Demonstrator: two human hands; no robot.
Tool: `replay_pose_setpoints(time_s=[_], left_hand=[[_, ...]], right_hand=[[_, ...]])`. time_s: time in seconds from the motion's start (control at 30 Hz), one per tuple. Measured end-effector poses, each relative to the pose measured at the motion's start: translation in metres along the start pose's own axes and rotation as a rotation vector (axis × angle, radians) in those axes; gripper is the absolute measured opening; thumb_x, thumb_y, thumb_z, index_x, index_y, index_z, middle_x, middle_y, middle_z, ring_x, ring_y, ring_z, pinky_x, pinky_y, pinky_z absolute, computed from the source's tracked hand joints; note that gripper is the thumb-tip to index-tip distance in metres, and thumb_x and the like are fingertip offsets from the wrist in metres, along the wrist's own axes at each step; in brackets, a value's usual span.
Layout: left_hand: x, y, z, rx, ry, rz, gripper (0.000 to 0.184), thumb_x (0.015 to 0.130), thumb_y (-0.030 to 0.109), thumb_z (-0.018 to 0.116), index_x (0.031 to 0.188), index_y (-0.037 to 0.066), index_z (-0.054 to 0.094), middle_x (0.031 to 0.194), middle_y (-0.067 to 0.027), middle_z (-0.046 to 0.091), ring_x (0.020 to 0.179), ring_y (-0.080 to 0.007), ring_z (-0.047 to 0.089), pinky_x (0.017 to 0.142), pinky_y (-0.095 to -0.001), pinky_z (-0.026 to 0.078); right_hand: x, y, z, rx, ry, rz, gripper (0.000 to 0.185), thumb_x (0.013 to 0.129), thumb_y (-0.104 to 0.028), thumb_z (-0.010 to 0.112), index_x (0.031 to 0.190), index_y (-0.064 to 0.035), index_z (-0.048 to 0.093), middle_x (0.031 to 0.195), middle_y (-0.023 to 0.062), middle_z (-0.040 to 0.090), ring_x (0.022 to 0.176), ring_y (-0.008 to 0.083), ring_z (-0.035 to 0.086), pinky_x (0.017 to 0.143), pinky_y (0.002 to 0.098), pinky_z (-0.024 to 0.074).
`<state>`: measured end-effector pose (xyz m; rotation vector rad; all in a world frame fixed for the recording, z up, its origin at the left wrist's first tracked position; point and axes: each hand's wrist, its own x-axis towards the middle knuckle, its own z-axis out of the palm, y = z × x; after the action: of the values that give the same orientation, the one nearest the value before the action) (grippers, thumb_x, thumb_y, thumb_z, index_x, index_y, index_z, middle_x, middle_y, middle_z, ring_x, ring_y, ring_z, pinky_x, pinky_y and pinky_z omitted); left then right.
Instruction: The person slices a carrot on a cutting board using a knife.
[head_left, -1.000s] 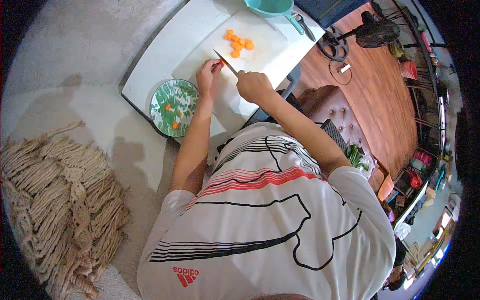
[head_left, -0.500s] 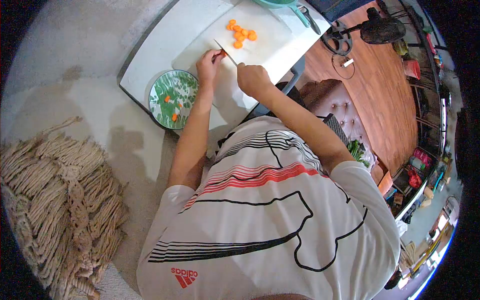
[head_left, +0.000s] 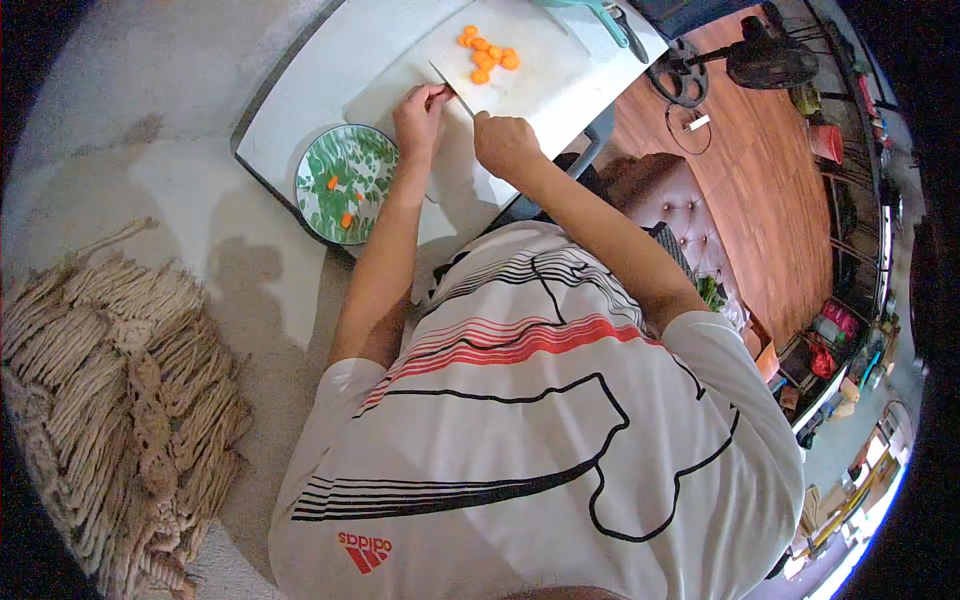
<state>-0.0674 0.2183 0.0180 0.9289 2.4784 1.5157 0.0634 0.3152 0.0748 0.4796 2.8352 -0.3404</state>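
My right hand point(head_left: 506, 146) is wrapped round the handle of a knife point(head_left: 438, 72), whose blade points away and to the left. Close beside the blade, my left hand point(head_left: 418, 122) pinches a piece of carrot, mostly hidden by the fingers. Both hands are over a white cutting board point(head_left: 545, 75). Beyond the knife, several round carrot slices point(head_left: 483, 58) lie loosely grouped on the board. A green-and-white speckled plate point(head_left: 318, 165), left of my left forearm, holds a few small carrot pieces point(head_left: 347, 221).
The board rests on a white table point(head_left: 285, 110) with a dark edge. At its far side are a turquoise handled item point(head_left: 612, 25) and a black handle point(head_left: 632, 40). A tufted seat point(head_left: 680, 205) and a fan point(head_left: 770, 62) stand right; a stringy hanging point(head_left: 120, 400) is left.
The view has shifted slightly, so the board and slices appear a little higher. Both hands keep their grips, with the knife still against the carrot's place.
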Motion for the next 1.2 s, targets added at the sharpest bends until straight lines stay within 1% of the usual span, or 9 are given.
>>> replay_pose_setpoints(time_s=[0.4,0.53,0.6,0.73,0.8,0.93,1.0,1.13,1.2], left_hand=[[0.000,-0.010,0.003,0.049,0.069,0.134,0.013,0.081,0.002,0.076,0.094,0.002,0.073,0.089,-0.0118,0.069,0.077,-0.0263,0.070,0.070,-0.0342,0.056],[-0.001,-0.008,0.004,0.024,0.074,0.120,0.013,0.081,0.002,0.076,0.094,0.001,0.073,0.089,-0.0114,0.069,0.077,-0.0254,0.070,0.069,-0.0338,0.056],[-0.002,-0.005,0.006,-0.096,0.064,0.059,0.013,0.082,0.001,0.075,0.094,0.000,0.073,0.090,-0.0113,0.069,0.076,-0.0248,0.070,0.069,-0.0331,0.056],[-0.005,-0.001,0.003,-0.006,0.052,0.078,0.013,0.083,0.001,0.074,0.096,-0.001,0.072,0.090,-0.0116,0.069,0.076,-0.0244,0.069,0.069,-0.0317,0.055],[-0.003,0.002,0.001,-0.103,0.047,0.072,0.013,0.084,0.002,0.074,0.097,-0.001,0.072,0.090,-0.0124,0.069,0.076,-0.0237,0.069,0.069,-0.0314,0.055],[-0.004,0.004,0.001,-0.080,0.079,0.074,0.014,0.085,0.002,0.073,0.099,-0.001,0.072,0.091,-0.0129,0.070,0.079,-0.0226,0.071,0.071,-0.0315,0.055],[-0.005,0.001,0.002,-0.089,0.031,0.003,0.014,0.085,0.001,0.073,0.100,0.000,0.072,0.094,-0.0133,0.071,0.083,-0.0226,0.072,0.074,-0.0314,0.056],[-0.007,-0.001,0.003,-0.084,0.044,0.010,0.016,0.085,0.003,0.073,0.101,0.001,0.071,0.096,-0.0133,0.072,0.086,-0.0233,0.073,0.077,-0.0320,0.057],[-0.006,-0.002,0.001,-0.068,0.003,-0.031,0.019,0.084,0.004,0.076,0.103,0.001,0.071,0.097,-0.0130,0.073,0.086,-0.0235,0.073,0.079,-0.0336,0.057]], right_hand=[[0.003,-0.001,0.005,0.008,0.014,0.033,0.017,0.091,-0.015,0.055,0.094,0.0003,0.061,0.079,0.0202,0.073,0.073,0.0320,0.075,0.064,0.0432,0.0600],[0.007,0.001,0.010,0.007,0.028,0.038,0.017,0.091,-0.016,0.055,0.094,-0.0003,0.061,0.079,0.0191,0.073,0.074,0.0317,0.075,0.064,0.0429,0.0600],[0.012,0.004,0.015,-0.013,0.033,-0.001,0.017,0.092,-0.014,0.052,0.096,0.0009,0.056,0.077,0.0204,0.072,0.069,0.0328,0.074,0.061,0.0422,0.0592],[0.012,0.003,0.021,0.035,0.085,-0.004,0.017,0.092,-0.015,0.053,0.096,0.0009,0.056,0.077,0.0205,0.072,0.070,0.0331,0.074,0.062,0.0429,0.0592],[0.016,0.001,0.017,-0.028,-0.022,0.017,0.023,0.093,-0.019,0.056,0.102,0.0016,0.060,0.089,0.0189,0.074,0.080,0.0309,0.076,0.069,0.0427,0.0604],[0.017,0.013,0.018,0.032,-0.020,0.075,0.023,0.094,-0.019,0.055,0.103,0.0019,0.060,0.088,0.0193,0.074,0.085,0.0314,0.075,0.073,0.0430,0.0601],[0.019,0.026,0.016,0.068,-0.030,0.108,0.024,0.095,-0.020,0.052,0.105,0.0006,0.060,0.089,0.0193,0.074,0.084,0.0342,0.075,0.075,0.0455,0.0594],[0.025,0.051,0.003,0.140,0.039,0.142,0.027,0.096,-0.022,0.049,0.107,-0.0005,0.060,0.090,0.0200,0.073,0.085,0.0373,0.073,0.076,0.0488,0.0584],[0.021,0.053,-0.004,0.205,0.004,0.141,0.030,0.097,-0.026,0.046,0.108,-0.0025,0.061,0.092,0.0221,0.072,0.085,0.0405,0.071,0.078,0.0522,0.0568]])
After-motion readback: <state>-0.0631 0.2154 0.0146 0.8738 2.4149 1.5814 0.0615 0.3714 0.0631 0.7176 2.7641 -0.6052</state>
